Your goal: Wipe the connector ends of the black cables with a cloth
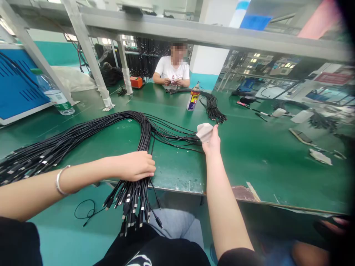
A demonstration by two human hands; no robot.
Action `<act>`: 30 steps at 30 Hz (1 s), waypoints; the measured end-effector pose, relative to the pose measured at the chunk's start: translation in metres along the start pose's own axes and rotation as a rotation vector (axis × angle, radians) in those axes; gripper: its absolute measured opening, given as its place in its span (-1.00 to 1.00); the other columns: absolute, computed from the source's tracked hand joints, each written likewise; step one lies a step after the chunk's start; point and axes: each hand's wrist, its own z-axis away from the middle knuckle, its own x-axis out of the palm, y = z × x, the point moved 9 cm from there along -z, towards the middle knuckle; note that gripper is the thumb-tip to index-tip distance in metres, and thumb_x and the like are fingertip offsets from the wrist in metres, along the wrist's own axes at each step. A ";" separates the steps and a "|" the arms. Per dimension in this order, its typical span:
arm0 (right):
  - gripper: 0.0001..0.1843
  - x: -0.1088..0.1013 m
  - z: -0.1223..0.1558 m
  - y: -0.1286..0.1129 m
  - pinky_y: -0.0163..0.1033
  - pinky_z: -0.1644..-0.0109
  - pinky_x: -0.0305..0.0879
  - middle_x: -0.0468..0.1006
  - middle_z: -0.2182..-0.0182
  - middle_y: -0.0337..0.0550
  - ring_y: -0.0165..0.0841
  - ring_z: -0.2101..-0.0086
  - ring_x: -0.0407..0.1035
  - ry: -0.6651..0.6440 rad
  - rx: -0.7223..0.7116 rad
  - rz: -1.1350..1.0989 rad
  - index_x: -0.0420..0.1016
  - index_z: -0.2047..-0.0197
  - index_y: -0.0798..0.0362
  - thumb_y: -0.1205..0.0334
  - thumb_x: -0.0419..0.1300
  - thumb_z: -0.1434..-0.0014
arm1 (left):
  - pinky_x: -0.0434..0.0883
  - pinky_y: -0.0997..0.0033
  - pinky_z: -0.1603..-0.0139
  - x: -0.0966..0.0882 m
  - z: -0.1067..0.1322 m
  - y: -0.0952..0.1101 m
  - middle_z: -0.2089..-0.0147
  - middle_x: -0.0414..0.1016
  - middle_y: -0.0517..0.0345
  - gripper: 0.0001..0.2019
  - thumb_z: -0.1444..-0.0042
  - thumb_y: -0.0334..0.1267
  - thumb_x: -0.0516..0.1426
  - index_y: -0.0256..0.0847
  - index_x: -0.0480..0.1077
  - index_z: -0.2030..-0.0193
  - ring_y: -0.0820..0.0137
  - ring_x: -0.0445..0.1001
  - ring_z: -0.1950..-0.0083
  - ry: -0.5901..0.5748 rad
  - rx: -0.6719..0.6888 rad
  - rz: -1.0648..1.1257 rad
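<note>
A thick bundle of black cables (91,127) lies bent across the green table (249,147), with its connector ends (130,203) hanging over the near edge. My left hand (135,165) is closed over the bundle at that edge; a silver bangle sits on its wrist. My right hand (212,140) is stretched out over the table and pinches a white cloth (204,131) around thin black cables where they fan out to the right.
A person in a white shirt (172,70) sits at the far side, hands on another cable bundle (212,107). A spray can (193,98) stands mid-table, a water bottle (57,96) at the left by a blue box (16,85). Tools and scraps lie at the right.
</note>
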 end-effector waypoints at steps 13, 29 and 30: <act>-0.63 0.001 -0.001 0.010 -0.30 0.36 0.48 0.63 0.41 -0.15 -0.34 0.41 0.53 0.015 0.068 -0.135 0.49 0.29 0.13 0.01 0.37 0.02 | 0.29 0.29 0.27 0.021 -0.024 0.005 0.14 0.44 0.06 -0.71 -0.20 -0.45 -0.04 -0.11 0.44 0.12 0.27 0.41 0.28 -0.034 -0.153 -0.335; -0.53 0.026 0.012 0.015 -0.27 0.34 0.39 0.64 0.40 -0.01 -0.30 0.42 0.50 -0.240 0.000 0.084 0.58 0.35 0.20 -0.07 0.41 0.13 | 0.25 0.42 0.19 -0.040 -0.136 -0.098 0.30 0.44 0.14 -0.61 -0.28 0.00 -0.15 -0.20 0.36 0.27 0.34 0.37 0.24 0.557 -0.240 0.504; -0.52 0.030 0.013 0.016 -0.27 0.34 0.38 0.64 0.41 -0.02 -0.30 0.43 0.49 -0.282 -0.010 0.120 0.58 0.36 0.19 -0.11 0.38 0.10 | 0.23 0.42 0.23 -0.040 -0.143 -0.105 0.35 0.42 0.15 -0.59 -0.27 0.00 -0.15 -0.21 0.37 0.30 0.34 0.36 0.29 0.592 -0.260 0.509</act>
